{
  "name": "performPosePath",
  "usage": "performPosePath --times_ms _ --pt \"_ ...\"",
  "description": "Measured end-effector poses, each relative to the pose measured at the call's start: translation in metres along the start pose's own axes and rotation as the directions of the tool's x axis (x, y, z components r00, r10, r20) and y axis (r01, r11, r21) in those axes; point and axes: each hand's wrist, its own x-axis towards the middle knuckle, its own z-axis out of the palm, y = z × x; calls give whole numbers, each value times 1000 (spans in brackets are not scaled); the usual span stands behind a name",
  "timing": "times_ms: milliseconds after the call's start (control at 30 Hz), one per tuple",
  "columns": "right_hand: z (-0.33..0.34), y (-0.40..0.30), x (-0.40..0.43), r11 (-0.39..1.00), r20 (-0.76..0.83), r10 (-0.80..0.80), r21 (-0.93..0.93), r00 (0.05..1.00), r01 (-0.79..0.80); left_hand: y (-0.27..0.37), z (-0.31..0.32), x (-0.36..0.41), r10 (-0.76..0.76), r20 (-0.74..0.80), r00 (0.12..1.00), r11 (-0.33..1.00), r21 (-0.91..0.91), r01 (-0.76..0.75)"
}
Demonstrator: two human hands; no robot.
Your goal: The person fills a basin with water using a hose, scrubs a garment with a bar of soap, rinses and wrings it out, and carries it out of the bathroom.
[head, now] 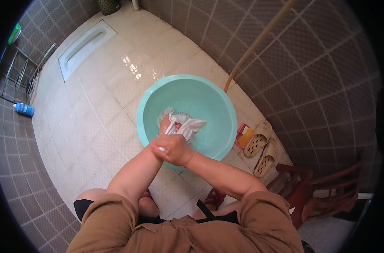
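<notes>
A white cloth [193,126] hangs bunched over the floor of a pale turquoise plastic basin [144,95], which has a little clear water in its bottom. My left hand [164,124] is inside the basin with its fingers closed on the cloth, which partly covers them. Crossing above the left wrist, my right hand [176,149] is curled into a fist, and cloth runs out from beneath it. A small white bit shows by its thumb; whether it is cloth or soap I cannot tell.
Right of the basin lie a soap dish [244,136] and beige slippers [256,145]. A dark red wooden chair [301,193] stands nearby. A hose [255,44] runs down the wall. A blue bottle [25,109] and a squat toilet [84,47] are at left.
</notes>
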Motion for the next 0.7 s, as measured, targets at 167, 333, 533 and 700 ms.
performPosePath --times_ms 167,333,533,700 --pt "-63 48 30 811 -208 572 -3 793 -585 10 27 -11 76 37 996 997 7 -76" --pt "-113 25 40 717 327 673 -70 663 -693 87 50 -30 204 -17 979 801 578 -157" --pt "-155 42 19 384 314 570 715 759 -585 90 48 -43 182 189 965 644 719 -263" --pt "-85 39 28 448 50 654 778 755 -440 21 36 -7 128 8 992 985 116 -128"
